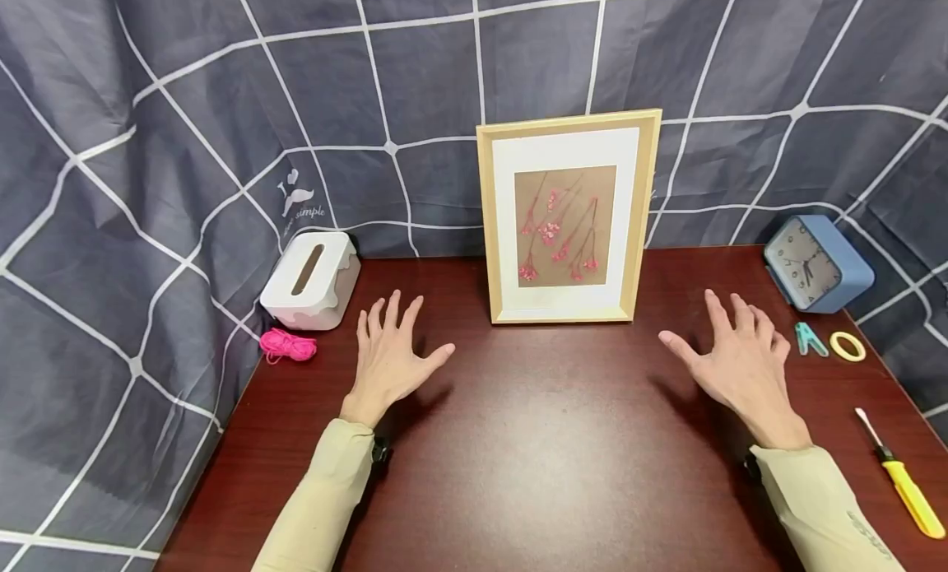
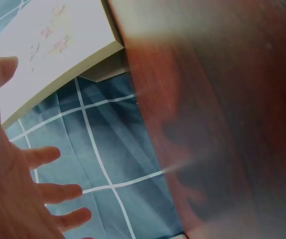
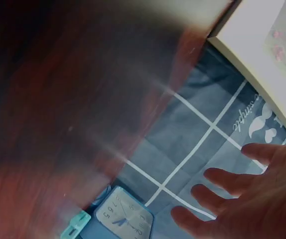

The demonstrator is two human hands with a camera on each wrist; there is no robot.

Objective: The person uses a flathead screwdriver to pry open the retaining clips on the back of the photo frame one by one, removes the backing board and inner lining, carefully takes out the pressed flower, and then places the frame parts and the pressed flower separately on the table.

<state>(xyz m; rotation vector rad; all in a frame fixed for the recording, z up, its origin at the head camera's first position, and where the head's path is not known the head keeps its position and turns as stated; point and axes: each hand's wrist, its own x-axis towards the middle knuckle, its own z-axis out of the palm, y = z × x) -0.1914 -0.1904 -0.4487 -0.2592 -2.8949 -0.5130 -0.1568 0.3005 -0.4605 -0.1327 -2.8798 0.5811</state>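
Note:
Both hands are above the dark red-brown table with fingers spread, holding nothing. The left hand (image 1: 391, 358) is to the left, nearest a bundle of pink cord (image 1: 287, 346) and a white tissue box (image 1: 311, 280). On the other side, the right hand (image 1: 741, 366) has a teal clip (image 1: 810, 339) and a blue alarm clock (image 1: 818, 263) beside it. A wooden picture frame (image 1: 569, 309) with dried pink flowers stands upright at the back, between the hands and apart from both. Its lower edge also shows in the left wrist view, past the left thumb (image 2: 4, 69).
A cream ring (image 1: 848, 346) lies right of the clip. Nearer the front right is a screwdriver (image 1: 899, 473) with a yellow handle. Grey-blue gridded cloth (image 1: 429, 78) hangs behind the table (image 1: 548, 473) and along both sides.

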